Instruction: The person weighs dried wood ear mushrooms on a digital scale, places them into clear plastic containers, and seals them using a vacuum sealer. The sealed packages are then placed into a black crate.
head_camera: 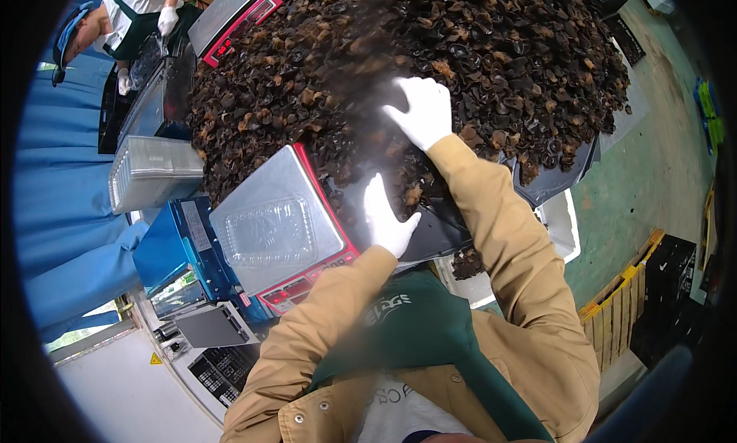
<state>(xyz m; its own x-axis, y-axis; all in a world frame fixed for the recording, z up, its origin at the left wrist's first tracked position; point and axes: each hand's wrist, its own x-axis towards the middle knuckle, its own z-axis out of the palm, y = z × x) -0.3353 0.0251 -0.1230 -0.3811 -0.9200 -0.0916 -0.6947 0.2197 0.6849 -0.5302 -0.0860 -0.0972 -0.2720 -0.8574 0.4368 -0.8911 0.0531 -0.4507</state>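
A large heap of dark brown wood ear mushrooms [518, 57] covers the work surface before me. My right hand [425, 110], in a white glove, is over the middle of the heap with thumb and fingers spread and nothing visible between them. Nearer my body, my left hand [387, 217], gloved too, is held with thumb apart over the heap's near edge, by the black sheet [435, 227]; it holds nothing that I can see. Just left of it stands a red digital scale [311, 172] with a metal plate, and a clear plastic tray [268, 231] lies on that plate.
Stacked clear plastic trays [158, 166] stand at the left, beside a blue machine [190, 235]. A co-worker [135, 22] in white gloves is beside a second scale [230, 17] at the upper left. A white foam box [567, 227] and yellow crates [622, 296] lie at the right.
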